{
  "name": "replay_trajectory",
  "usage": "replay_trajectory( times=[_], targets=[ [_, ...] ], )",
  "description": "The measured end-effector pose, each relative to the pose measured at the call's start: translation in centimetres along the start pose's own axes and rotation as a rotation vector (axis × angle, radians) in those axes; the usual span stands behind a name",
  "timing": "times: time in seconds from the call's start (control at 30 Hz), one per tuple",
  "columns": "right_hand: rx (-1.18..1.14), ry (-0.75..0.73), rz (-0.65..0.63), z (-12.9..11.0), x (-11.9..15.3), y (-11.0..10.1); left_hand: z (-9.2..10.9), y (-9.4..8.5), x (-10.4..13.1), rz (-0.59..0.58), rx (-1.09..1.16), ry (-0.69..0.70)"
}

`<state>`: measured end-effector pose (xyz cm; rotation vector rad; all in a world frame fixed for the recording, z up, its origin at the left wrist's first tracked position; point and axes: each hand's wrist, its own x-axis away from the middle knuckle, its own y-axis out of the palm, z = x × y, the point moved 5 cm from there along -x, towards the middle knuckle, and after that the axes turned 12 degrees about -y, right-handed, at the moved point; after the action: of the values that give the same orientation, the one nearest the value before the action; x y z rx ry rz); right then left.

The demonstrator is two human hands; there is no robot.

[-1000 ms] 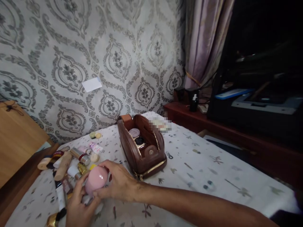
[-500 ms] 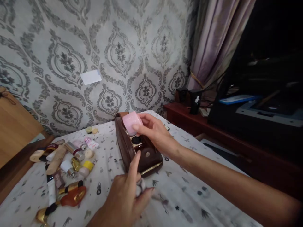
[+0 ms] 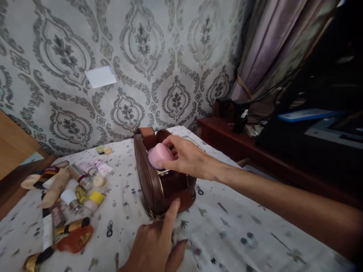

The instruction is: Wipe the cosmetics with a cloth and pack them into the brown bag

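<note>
A brown leather bag (image 3: 146, 181) stands unzipped on the bed in front of me. My right hand (image 3: 185, 156) pinches a pink rounded jar (image 3: 160, 155) between thumb and fingers, inside the bag's opening. Below the jar a pale item with a dark patch partly shows; the rest of the contents is hidden. My left hand (image 3: 157, 241) is at the bag's near end, thumb and index finger apart. Its index fingertip rests on the near flap (image 3: 183, 201), which is folded down towards me.
Several cosmetics lie on the left: an orange bottle (image 3: 75, 240), a yellow-capped bottle (image 3: 95, 200), a pink-and-white tube (image 3: 102, 167) and a beige tube (image 3: 55, 188). A reddish-brown cabinet (image 3: 227, 141) stands right, a wooden board (image 3: 14, 147) left, the patterned wall (image 3: 170, 56) behind.
The pink jar has gone down from above the bag into its opening, in my right hand. The near flap is pulled down and the opening is wider. The view has shifted slightly.
</note>
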<state>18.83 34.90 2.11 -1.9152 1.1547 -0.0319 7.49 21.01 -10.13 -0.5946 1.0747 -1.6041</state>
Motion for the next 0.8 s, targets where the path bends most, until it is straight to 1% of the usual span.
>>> replay_trajectory(
  times=[0.07, 0.13, 0.23, 0.33, 0.5, 0.6, 0.7, 0.8],
  targets=[
    [0.133, 0.038, -0.082, -0.6, -0.3, -0.5, -0.1, 0.1, 0.1, 0.01, -0.002, 0.034],
    [0.246, 0.046, -0.151, -1.1, -0.6, -0.9, -0.2, 0.0, 0.0, 0.047, 0.0, 0.057],
    [0.375, -0.027, -0.265, -1.7, -0.8, -0.8, -0.3, -0.1, -0.2, 0.078, 0.003, 0.069],
    [0.492, -0.088, -0.406, -2.1, -0.8, 0.3, -0.3, -0.2, -0.2, 0.082, 0.023, 0.084],
    [0.646, -0.125, -0.561, -2.5, -1.2, 2.5, 0.0, -0.5, 0.0, 0.12, 0.01, 0.076],
    [0.701, -0.161, -0.679, -2.6, -1.1, 3.9, 0.2, -0.7, 0.1, 0.134, 0.008, 0.062],
    [0.753, -0.155, -0.806, -2.6, -1.0, 4.8, 0.2, -0.7, 0.2, 0.13, 0.017, 0.064],
    [0.792, -0.122, -0.877, -2.6, -0.8, 5.4, 0.1, -0.6, 0.3, 0.125, 0.014, 0.066]
  ],
)
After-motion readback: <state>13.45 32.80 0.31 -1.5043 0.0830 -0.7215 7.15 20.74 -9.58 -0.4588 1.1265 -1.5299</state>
